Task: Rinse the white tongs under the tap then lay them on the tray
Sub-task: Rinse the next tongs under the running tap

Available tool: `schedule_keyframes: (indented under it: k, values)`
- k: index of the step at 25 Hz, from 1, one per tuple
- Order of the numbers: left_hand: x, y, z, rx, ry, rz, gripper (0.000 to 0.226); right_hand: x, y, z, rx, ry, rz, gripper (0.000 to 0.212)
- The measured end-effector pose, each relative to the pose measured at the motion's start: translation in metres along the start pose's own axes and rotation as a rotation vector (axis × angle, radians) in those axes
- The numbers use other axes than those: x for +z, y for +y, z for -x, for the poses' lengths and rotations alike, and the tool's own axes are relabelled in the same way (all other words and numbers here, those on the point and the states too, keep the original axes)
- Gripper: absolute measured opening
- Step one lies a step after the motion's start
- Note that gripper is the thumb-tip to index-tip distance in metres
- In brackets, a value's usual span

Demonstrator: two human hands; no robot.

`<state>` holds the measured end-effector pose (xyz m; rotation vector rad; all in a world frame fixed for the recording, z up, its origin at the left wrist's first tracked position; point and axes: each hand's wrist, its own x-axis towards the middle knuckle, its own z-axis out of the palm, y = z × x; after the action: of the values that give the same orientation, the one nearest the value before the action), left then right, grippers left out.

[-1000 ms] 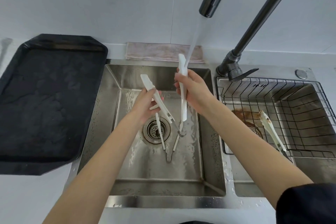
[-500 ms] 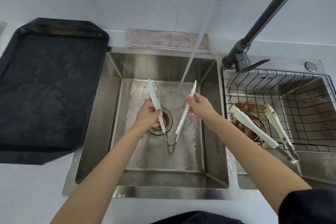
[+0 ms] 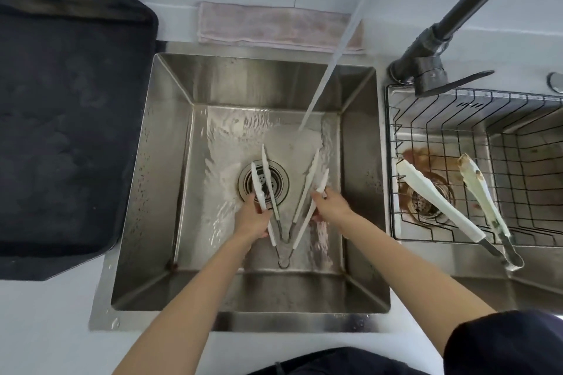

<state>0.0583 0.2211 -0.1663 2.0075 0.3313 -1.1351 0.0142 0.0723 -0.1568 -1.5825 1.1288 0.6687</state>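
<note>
1. Since a second ago you have dropped both hands from up in the stream to low in the steel sink basin (image 3: 170, 179); the white plastic tongs with a wire hinge (image 3: 307, 192) now sit spread in a V over the sink floor, hinge end toward the near wall, tips toward the far wall.
2. Your left hand (image 3: 253, 222) has its grip closed round the left arm of the tongs, just over the round drain strainer (image 3: 263, 181). Your right hand (image 3: 330, 210) pinches the right arm near its middle. Both grips look firm, fingers wrapped, nothing else held.
3. The water stream (image 3: 326, 70) from the dark tap (image 3: 426, 61) now lands on the sink floor beyond the tips, not on the tongs. Only runoff seems to reach them.
4. Reading: the direct rinse appears paused or finished. Whether the arms are clean is too small to tell.
5. The black rectangular tray (image 3: 67, 131) lies on the tabletop just left of the sink, with nothing visible on it. The laying step is not yet done.
6. A second, stained pair of tongs (image 3: 441, 204) rests in the black wire basket (image 3: 393, 161) over the right basin.
7. Next likely calls for a lift over the sink's left rim; expect drips on the tabletop.
</note>
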Motion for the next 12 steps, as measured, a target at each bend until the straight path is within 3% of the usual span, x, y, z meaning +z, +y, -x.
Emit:
schedule_keyframes:
  k: [7,12]
  values:
    - [0.01,-0.003,-0.015,0.005,0.041,-0.041,0.039,0.012,0.002,-0.02,0.052,0.054,0.015,0.045]
    - [0.005,-0.004,-0.016,-0.054,0.013,0.037,0.051,0.014,0.003,-0.02,0.027,0.047,0.054,0.042]
